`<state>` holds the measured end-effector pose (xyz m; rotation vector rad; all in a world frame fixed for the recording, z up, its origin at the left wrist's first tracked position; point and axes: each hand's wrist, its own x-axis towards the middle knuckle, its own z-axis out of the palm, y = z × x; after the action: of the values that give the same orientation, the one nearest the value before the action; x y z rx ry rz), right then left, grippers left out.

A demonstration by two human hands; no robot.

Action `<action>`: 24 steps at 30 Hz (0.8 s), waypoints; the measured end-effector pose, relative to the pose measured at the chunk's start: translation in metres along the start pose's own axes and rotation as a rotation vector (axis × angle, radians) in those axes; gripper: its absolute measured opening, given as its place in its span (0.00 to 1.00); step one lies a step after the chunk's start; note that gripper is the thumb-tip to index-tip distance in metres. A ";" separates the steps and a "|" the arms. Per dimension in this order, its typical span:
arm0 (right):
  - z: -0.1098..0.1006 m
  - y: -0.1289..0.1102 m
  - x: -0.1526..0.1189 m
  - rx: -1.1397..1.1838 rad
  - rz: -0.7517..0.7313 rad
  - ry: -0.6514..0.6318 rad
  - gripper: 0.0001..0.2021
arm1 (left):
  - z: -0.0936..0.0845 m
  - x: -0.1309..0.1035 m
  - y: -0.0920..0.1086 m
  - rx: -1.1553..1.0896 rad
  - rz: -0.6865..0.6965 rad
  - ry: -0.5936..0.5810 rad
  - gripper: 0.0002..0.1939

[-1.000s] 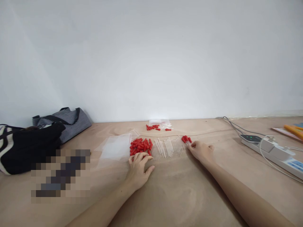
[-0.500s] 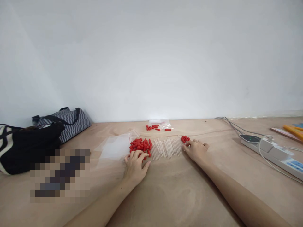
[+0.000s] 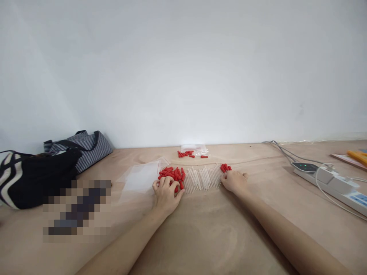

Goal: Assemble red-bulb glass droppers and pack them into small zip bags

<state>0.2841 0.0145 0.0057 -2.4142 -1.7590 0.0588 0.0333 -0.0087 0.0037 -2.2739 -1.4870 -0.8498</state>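
Observation:
My left hand (image 3: 167, 196) rests palm down at the near edge of a heap of red rubber pieces (image 3: 171, 173), fingers spread and curved over the nearest ones. Right of the heap lies a row of thin white sticks (image 3: 203, 178), side by side. At the row's right end is my right hand (image 3: 234, 181), with its fingertips bent down beside a small group of red pieces (image 3: 225, 167). Whether those fingertips hold anything is too small to tell. Farther back, several red pieces (image 3: 185, 154) lie before a clear plastic bag (image 3: 195, 148).
Flat translucent bags (image 3: 141, 177) lie left of the heap. At the far left are a black bag (image 3: 43, 177) and a striped bag (image 3: 91, 149), near a pixelated patch. A power strip (image 3: 338, 187) with plugs and cables stands at the right, with a yellow object (image 3: 358, 156) beyond.
My left hand has moved slightly forward over the near side of the red heap. My right hand's fingers have drawn closer together near the small red group. The view has shifted slightly.

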 end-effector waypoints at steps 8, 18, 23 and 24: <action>0.001 -0.003 -0.007 -0.044 -0.017 -0.021 0.15 | 0.007 0.008 0.002 0.053 0.045 0.037 0.06; -0.006 0.009 -0.024 0.002 -0.111 0.107 0.15 | -0.012 -0.008 0.006 -0.104 0.003 0.129 0.04; -0.007 0.018 -0.039 0.102 -0.542 0.190 0.11 | -0.024 -0.024 0.002 -0.270 0.181 -0.121 0.06; -0.007 0.019 -0.042 0.120 -0.644 0.184 0.11 | -0.025 -0.025 0.001 -0.290 0.201 -0.159 0.05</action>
<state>0.2899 -0.0316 0.0073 -1.6158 -2.2609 -0.1242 0.0191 -0.0409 0.0075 -2.7047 -1.2335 -0.8913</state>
